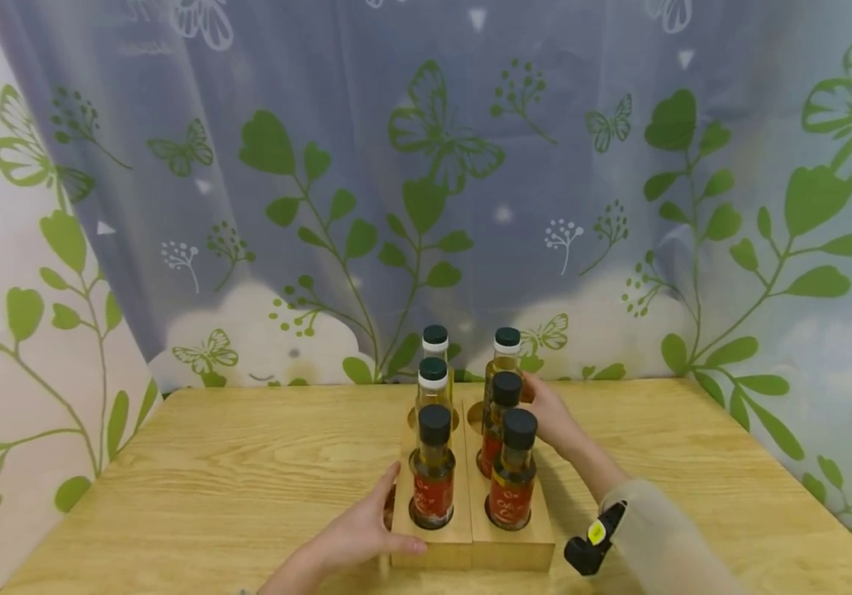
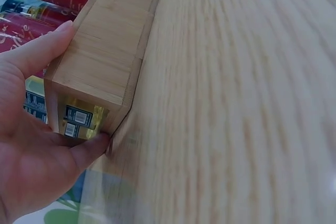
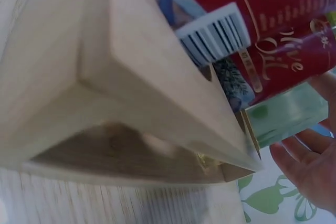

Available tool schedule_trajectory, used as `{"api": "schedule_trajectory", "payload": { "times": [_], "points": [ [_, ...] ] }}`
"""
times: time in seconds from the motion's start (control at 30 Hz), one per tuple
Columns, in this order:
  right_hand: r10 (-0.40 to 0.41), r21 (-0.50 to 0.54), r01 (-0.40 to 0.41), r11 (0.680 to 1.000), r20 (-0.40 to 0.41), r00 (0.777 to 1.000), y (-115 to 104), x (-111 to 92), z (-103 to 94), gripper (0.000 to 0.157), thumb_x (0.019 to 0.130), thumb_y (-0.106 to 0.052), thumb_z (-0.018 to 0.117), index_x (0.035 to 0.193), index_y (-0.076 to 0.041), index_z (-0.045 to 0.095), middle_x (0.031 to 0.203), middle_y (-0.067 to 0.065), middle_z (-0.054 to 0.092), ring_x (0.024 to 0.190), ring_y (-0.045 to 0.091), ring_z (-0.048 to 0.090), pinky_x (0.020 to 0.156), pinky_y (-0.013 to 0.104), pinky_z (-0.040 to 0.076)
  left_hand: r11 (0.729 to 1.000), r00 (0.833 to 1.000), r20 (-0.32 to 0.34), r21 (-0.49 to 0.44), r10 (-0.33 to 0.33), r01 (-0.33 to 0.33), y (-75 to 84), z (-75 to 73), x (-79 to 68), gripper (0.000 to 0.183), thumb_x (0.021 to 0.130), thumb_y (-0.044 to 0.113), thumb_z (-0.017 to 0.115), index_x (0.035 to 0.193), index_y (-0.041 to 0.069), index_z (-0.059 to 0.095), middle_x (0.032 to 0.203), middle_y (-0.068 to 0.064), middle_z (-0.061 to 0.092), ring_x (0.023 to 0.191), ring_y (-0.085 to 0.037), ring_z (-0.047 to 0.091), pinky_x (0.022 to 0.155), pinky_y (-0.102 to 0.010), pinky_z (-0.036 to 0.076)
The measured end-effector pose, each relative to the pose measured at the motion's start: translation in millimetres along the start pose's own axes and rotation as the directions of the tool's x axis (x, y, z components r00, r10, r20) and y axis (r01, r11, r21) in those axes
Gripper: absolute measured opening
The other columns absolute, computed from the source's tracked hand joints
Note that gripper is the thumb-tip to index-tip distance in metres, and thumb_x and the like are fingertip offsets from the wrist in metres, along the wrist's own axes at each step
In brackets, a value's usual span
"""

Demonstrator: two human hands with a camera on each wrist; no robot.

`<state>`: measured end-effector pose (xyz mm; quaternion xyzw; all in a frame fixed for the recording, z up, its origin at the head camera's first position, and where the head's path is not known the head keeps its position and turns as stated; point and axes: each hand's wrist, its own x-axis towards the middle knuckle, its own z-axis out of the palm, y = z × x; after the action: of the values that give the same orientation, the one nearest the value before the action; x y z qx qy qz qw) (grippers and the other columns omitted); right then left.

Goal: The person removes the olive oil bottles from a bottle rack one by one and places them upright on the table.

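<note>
A two-row wooden bottle rack point(image 1: 509, 555) stands on the table. My left hand point(image 1: 344, 535) grips its near left corner, thumb by the top edge and fingers at the side opening point(image 2: 79, 119). At the back right, my right hand point(image 1: 554, 420) holds a clear bottle point(image 3: 294, 114) with a dark green cap point(image 1: 507, 337). I cannot tell whether its base sits inside the hole. Red-labelled olive oil bottles with black caps stand in front left point(image 1: 433, 496), front right point(image 1: 511, 496) and middle right. Two green-capped bottles point(image 1: 433, 397) fill the left row's rear.
The light wood table point(image 1: 269, 446) extends to both sides of the rack. Behind it hangs a patterned curtain point(image 1: 366, 273) with leaves and butterflies. A black strap device point(image 1: 592, 541) is on my right wrist.
</note>
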<state>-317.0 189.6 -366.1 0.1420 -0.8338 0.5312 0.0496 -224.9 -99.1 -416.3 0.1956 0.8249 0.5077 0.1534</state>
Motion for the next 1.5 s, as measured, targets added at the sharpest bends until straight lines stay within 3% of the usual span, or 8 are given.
{"api": "schedule_trajectory", "payload": {
  "times": [0.2,0.37,0.73,0.9,1.03,1.3,1.5],
  "points": [
    [-0.046,-0.088,0.039,0.995,-0.086,0.995,12.5,7.0,4.8,0.047,0.082,-0.01,0.068,0.124,0.004,0.052,0.114,0.024,0.058,0.107,0.038,0.052,0.089,0.05,0.041,0.999,1.0,0.011,-0.049,0.005,-0.005,-0.4,0.4,1.0,0.114,0.073,0.028,0.08,0.145,-0.007,-0.002,0.137,-0.036,0.032,0.122,-0.045,0.039,0.099,-0.055,0.031],
    [-0.031,-0.125,0.017,0.992,-0.109,0.994,10.3,5.6,5.0,0.043,0.082,-0.012,0.069,0.119,0.004,0.054,0.112,0.023,0.059,0.103,0.037,0.054,0.086,0.049,0.043,0.999,1.0,-0.001,-0.039,0.002,-0.002,0.2,1.3,0.0,0.115,0.072,0.028,0.08,0.145,-0.006,-0.001,0.137,-0.035,0.033,0.122,-0.044,0.039,0.1,-0.056,0.03],
    [0.049,-0.152,-0.063,0.986,-0.094,0.994,2.1,4.5,4.8,0.059,0.078,-0.03,0.074,0.123,0.002,0.052,0.111,0.021,0.059,0.1,0.036,0.056,0.081,0.047,0.047,0.999,1.0,-0.005,-0.053,0.002,-0.002,-0.1,2.4,-0.4,0.113,0.072,0.028,0.08,0.146,-0.005,0.001,0.137,-0.035,0.033,0.123,-0.044,0.039,0.098,-0.054,0.033],
    [0.037,-0.134,-0.052,0.99,-0.109,0.993,-2.1,9.2,1.8,0.046,0.08,-0.026,0.072,0.111,0.002,0.054,0.106,0.02,0.06,0.097,0.034,0.057,0.076,0.044,0.048,0.997,1.0,-0.004,-0.075,-0.001,0.001,0.0,3.0,0.0,0.113,0.073,0.027,0.081,0.146,-0.005,0.0,0.137,-0.036,0.032,0.121,-0.044,0.04,0.098,-0.054,0.034],
    [0.001,-0.107,-0.013,0.994,-0.111,0.994,-8.6,12.3,-2.1,0.038,0.082,-0.016,0.068,0.111,0.005,0.055,0.103,0.02,0.061,0.095,0.033,0.057,0.075,0.042,0.049,0.996,1.0,-0.01,-0.085,0.001,-0.001,-0.6,3.2,-0.1,0.113,0.072,0.025,0.081,0.146,-0.005,0.0,0.136,-0.036,0.032,0.12,-0.043,0.042,0.098,-0.054,0.034],
    [0.019,-0.035,-0.023,0.999,-0.105,0.994,-20.0,17.0,-8.0,0.042,0.083,-0.01,0.063,0.119,0.007,0.051,0.111,0.024,0.058,0.102,0.036,0.055,0.079,0.041,0.048,0.996,1.0,-0.002,-0.085,-0.001,0.001,-1.3,2.9,-0.3,0.112,0.074,0.023,0.08,0.146,-0.005,-0.001,0.136,-0.035,0.035,0.12,-0.043,0.042,0.097,-0.054,0.034],
    [0.041,-0.026,-0.043,0.999,-0.088,0.995,-29.3,19.4,-18.4,0.063,0.083,-0.029,0.07,0.131,0.003,0.043,0.122,0.024,0.053,0.111,0.038,0.05,0.088,0.047,0.045,0.993,1.0,0.001,-0.116,-0.009,0.009,-1.1,3.0,-0.5,0.112,0.074,0.022,0.08,0.146,-0.004,-0.001,0.137,-0.035,0.033,0.12,-0.043,0.042,0.096,-0.053,0.035]
  ]
}}
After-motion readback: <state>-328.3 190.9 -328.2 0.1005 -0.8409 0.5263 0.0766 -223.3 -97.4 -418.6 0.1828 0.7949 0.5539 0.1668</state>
